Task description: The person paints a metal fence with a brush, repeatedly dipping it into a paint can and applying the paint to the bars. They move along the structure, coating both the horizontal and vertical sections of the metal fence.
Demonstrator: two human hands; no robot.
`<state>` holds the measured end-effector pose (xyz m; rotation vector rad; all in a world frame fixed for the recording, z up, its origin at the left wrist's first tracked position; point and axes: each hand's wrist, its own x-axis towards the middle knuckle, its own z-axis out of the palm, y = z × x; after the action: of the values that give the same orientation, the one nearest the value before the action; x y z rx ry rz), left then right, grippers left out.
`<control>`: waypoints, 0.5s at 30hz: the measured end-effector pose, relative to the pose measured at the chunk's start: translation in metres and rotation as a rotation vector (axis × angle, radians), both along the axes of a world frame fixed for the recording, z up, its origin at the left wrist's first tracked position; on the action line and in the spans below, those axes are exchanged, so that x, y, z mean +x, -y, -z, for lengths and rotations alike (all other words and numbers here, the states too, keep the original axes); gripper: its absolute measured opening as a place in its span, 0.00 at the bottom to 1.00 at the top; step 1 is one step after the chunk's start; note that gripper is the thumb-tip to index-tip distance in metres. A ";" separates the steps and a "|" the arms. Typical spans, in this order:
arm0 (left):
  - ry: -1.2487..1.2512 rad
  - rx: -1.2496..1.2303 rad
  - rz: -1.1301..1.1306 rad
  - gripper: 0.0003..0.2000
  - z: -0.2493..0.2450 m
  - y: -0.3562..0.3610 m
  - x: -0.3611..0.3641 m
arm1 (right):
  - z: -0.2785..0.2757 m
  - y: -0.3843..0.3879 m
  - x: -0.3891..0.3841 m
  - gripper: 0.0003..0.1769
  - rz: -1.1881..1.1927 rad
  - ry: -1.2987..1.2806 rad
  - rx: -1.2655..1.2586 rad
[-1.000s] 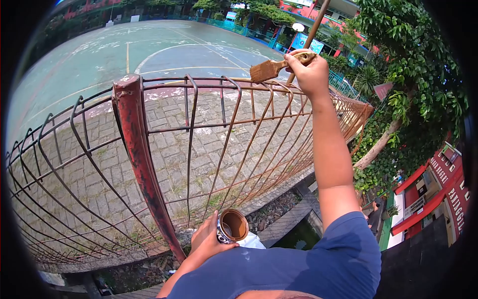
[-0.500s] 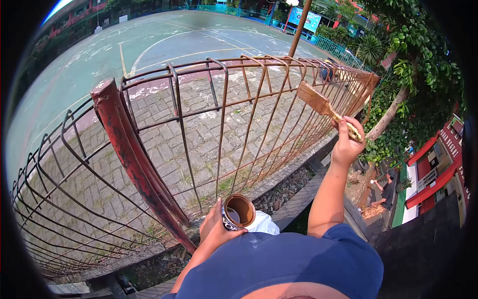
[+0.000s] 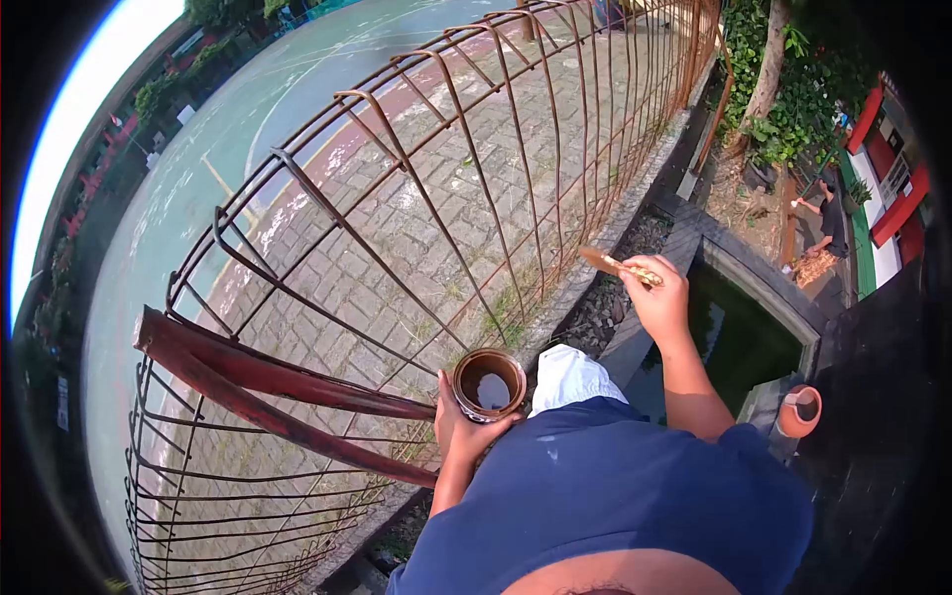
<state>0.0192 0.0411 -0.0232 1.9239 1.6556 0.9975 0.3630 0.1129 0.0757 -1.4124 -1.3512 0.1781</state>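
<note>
Brown-rimmed can, one, clasped in the left hand, and one brush pinched in the right hand.

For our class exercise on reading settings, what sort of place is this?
Probably the edge of an outdoor sports ground: a green, line-marked court, a brown metal-wire fence and grey block paving.

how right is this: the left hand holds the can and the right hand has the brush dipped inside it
One part is wrong: the brush is not dipped in the can; the head view shows it held apart from it. The left hand does hold the can, and the right hand the brush.
</note>
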 end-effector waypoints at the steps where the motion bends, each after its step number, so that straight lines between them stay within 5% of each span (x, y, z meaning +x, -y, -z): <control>1: 0.004 -0.016 0.014 0.79 0.001 0.001 0.001 | 0.002 -0.004 -0.004 0.08 -0.040 0.007 -0.003; 4: -0.025 -0.103 0.033 0.79 0.000 0.001 0.001 | -0.001 -0.014 -0.020 0.09 -0.194 0.069 -0.041; 8: 0.372 0.117 0.102 0.83 0.024 -0.001 0.006 | 0.001 -0.018 -0.031 0.10 -0.280 0.049 -0.061; 15: 0.047 0.002 -0.025 0.84 0.010 -0.002 -0.002 | 0.016 -0.017 -0.021 0.10 -0.363 0.139 -0.114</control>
<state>0.0167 0.0429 -0.0330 1.8711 1.6573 1.0464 0.3417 0.1304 0.0592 -1.2796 -1.7310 0.4070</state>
